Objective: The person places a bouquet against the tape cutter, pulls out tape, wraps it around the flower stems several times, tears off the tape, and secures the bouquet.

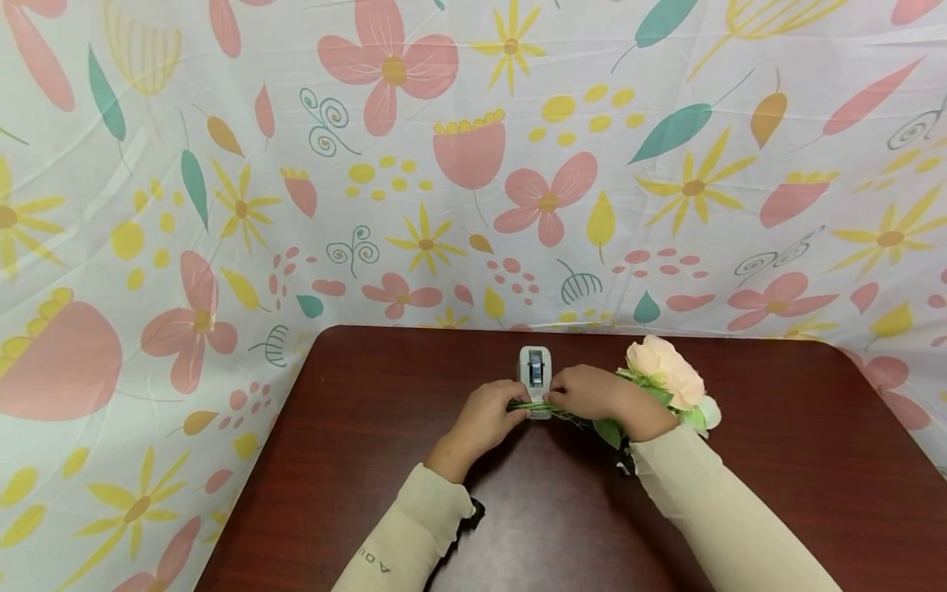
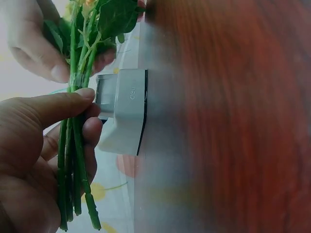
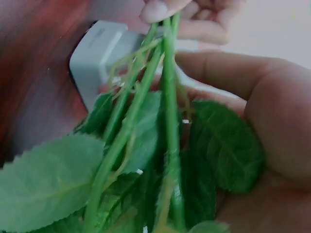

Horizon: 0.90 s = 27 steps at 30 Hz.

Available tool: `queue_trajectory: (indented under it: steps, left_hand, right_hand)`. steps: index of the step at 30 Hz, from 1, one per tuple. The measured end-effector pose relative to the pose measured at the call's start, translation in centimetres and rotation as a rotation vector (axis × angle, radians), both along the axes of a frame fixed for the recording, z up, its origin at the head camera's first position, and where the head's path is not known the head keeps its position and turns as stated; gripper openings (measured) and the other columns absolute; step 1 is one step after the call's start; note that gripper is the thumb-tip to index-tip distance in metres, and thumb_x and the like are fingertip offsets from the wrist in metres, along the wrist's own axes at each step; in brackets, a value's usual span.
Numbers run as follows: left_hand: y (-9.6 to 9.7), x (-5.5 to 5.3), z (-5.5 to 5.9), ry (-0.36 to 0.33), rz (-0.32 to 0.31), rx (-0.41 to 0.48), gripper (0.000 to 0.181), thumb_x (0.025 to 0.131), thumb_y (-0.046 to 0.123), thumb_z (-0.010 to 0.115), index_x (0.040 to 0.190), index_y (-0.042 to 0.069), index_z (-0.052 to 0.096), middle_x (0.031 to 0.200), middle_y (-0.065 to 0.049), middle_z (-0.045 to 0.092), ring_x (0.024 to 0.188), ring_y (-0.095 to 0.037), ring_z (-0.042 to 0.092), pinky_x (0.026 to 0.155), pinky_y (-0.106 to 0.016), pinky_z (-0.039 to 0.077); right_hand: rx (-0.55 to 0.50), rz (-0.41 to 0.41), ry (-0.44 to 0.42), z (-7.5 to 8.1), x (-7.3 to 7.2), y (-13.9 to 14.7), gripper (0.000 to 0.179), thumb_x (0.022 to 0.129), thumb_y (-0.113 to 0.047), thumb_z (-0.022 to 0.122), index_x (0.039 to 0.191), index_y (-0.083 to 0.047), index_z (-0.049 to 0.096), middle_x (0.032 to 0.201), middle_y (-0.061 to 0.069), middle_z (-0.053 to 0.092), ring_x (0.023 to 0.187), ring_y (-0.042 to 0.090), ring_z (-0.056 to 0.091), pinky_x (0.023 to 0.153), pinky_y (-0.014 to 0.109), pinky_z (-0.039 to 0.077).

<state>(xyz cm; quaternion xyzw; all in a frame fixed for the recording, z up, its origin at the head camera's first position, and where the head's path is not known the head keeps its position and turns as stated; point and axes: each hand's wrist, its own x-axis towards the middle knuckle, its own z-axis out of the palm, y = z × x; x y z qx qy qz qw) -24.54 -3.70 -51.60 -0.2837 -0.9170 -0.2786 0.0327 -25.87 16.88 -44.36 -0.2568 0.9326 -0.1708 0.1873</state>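
A bunch of flowers with pale peach blooms (image 1: 666, 374) lies across the front of a white tape dispenser (image 1: 536, 374), its stems (image 2: 72, 160) running leftward. My left hand (image 1: 484, 419) pinches the stems between thumb and fingers, cut ends poking out below it in the left wrist view. A shiny band of clear tape (image 2: 77, 80) shows on the stems just above the left thumb. On the bloom side of that band, my right hand (image 1: 595, 393) curls its thumb and fingers round the stems among the green leaves (image 3: 226, 143). The dispenser (image 2: 129, 111) stands right behind the stems.
Everything rests on a dark red-brown wooden table (image 1: 385, 395). A white cloth (image 1: 459, 205) printed with flowers and leaves hangs behind it and along the left side. Both forearms, in cream sleeves (image 1: 418, 522), reach across the near part of the table.
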Motion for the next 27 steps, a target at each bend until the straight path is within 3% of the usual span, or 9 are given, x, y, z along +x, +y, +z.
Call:
queue_trajectory:
  steps: [5, 9, 13, 20, 27]
  left_hand:
    - [0.0, 0.0, 0.0, 0.010, 0.009, -0.007, 0.008, 0.092, 0.023, 0.076, 0.096, 0.025, 0.070, 0.096, 0.010, 0.068, 0.079, -0.004, 0.059, 0.072, -0.021, 0.048]
    - [0.0, -0.1, -0.1, 0.000, 0.015, -0.013, 0.008, 0.093, 0.022, 0.075, 0.096, 0.025, 0.068, 0.097, 0.010, 0.068, 0.081, -0.005, 0.060, 0.073, -0.022, 0.049]
    - [0.0, 0.0, -0.2, -0.018, 0.019, -0.019, 0.009, 0.093, 0.022, 0.075, 0.095, 0.025, 0.067, 0.098, 0.009, 0.069, 0.083, -0.004, 0.061, 0.073, -0.021, 0.049]
    - [0.1, 0.0, -0.3, -0.053, 0.013, 0.026, 0.009, 0.094, 0.019, 0.074, 0.096, 0.023, 0.066, 0.095, 0.007, 0.074, 0.079, -0.005, 0.062, 0.071, -0.022, 0.049]
    - [0.1, 0.1, -0.3, -0.069, 0.008, 0.036, 0.010, 0.094, 0.018, 0.074, 0.094, 0.022, 0.065, 0.086, 0.007, 0.071, 0.070, -0.003, 0.055, 0.067, -0.020, 0.045]
  right_hand:
    - [-0.057, 0.030, -0.171, -0.5, -0.9, 0.8, 0.039, 0.106, -0.024, 0.050, 0.073, -0.007, 0.060, 0.062, -0.005, 0.043, 0.054, 0.011, 0.036, 0.059, 0.029, 0.037]
    - [-0.137, 0.008, -0.221, -0.9, -0.9, 1.1, 0.035, 0.105, -0.021, 0.051, 0.080, -0.003, 0.068, 0.065, -0.003, 0.053, 0.055, 0.011, 0.040, 0.059, 0.028, 0.039]
    - [-0.205, -0.028, -0.235, -1.1, -0.6, 1.2, 0.028, 0.104, -0.017, 0.052, 0.091, -0.003, 0.073, 0.078, 0.004, 0.065, 0.062, 0.012, 0.046, 0.062, 0.029, 0.042]
    - [-0.226, -0.090, -0.203, -1.8, -0.2, 1.2, 0.027, 0.104, -0.020, 0.056, 0.092, -0.006, 0.075, 0.076, 0.002, 0.062, 0.061, 0.012, 0.043, 0.062, 0.029, 0.040]
    - [-0.258, -0.158, -0.194, -2.4, 0.4, 1.0, 0.024, 0.102, -0.020, 0.059, 0.091, -0.004, 0.073, 0.077, 0.001, 0.062, 0.064, 0.014, 0.046, 0.062, 0.031, 0.041]
